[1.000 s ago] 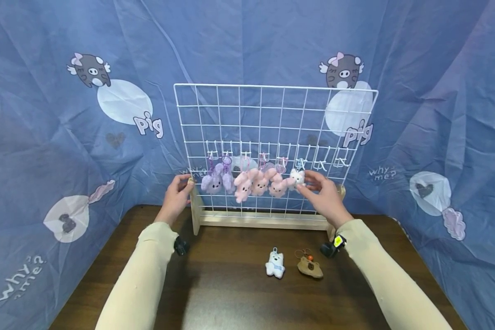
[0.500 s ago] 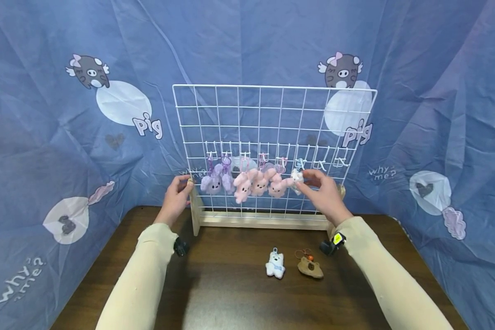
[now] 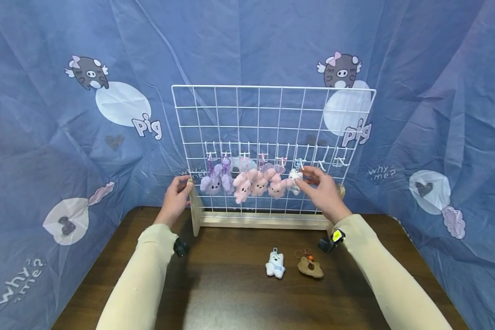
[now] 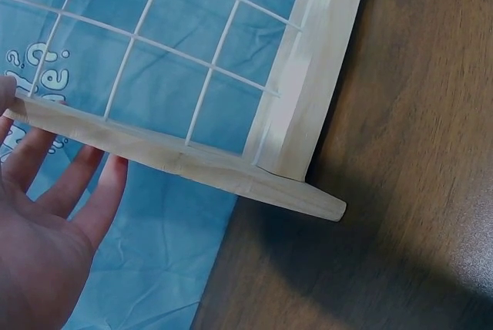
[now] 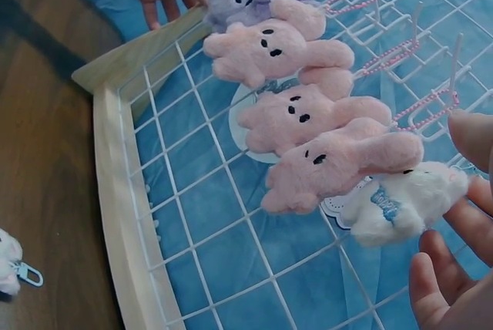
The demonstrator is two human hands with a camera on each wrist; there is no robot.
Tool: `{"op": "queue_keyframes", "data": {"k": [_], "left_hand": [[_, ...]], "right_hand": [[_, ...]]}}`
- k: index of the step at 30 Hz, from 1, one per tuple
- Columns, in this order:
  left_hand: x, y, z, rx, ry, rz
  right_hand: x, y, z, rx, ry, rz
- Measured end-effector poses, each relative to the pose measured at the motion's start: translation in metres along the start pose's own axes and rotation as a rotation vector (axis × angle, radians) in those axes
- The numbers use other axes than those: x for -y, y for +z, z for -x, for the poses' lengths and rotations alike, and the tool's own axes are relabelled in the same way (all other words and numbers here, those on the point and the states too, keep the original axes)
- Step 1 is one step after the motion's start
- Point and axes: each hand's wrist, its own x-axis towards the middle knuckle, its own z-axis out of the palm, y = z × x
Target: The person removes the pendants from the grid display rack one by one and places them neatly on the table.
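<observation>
My left hand [image 3: 175, 197] grips the wooden side post [image 4: 177, 153] of a white wire grid rack [image 3: 237, 117], thumb in front and fingers behind. At the row of hooks, my right hand [image 3: 323, 192] is beside a white plush keychain [image 5: 408, 203] with a blue patch, hanging by a blue strap. Fingers [image 5: 451, 268] of that hand touch or nearly touch the plush; the thumb stands apart from it. To its left hang several pink plush keychains [image 5: 331, 164]. Purple plush keychains [image 3: 214, 182] hang at the far left of the row.
On the brown table [image 3: 231, 293] in front of the rack lie a white plush keychain with a blue sash [image 3: 275, 266] and a brown plush keychain [image 3: 310, 267] with an orange bead. Bare hooks [image 3: 339, 161] are at the right. A blue printed curtain [image 3: 247, 41] surrounds the table.
The right hand has shifted slightly left, and the white plush has turned and hangs a little further left. My left hand stays on the post.
</observation>
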Motion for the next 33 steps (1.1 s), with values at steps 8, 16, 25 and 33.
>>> {"op": "queue_keyframes", "data": {"k": [8, 16, 25, 33], "left_hand": [[-0.0012, -0.0008, 0.0006, -0.001, -0.001, 0.005], [-0.003, 0.0009, 0.0004, -0.001, 0.009, -0.015], [-0.0027, 0.001, 0.001, -0.001, 0.004, -0.011], [-0.0002, -0.0001, 0.0, -0.002, -0.009, -0.01]], "right_hand": [[0.0017, 0.0, -0.003, 0.009, 0.0, -0.013], [0.0053, 0.0017, -0.0048, 0.014, -0.014, 0.002], [0.0041, 0.0021, -0.0048, -0.012, -0.017, -0.024], [0.0038, 0.0018, -0.0044, -0.039, -0.021, -0.04]]}}
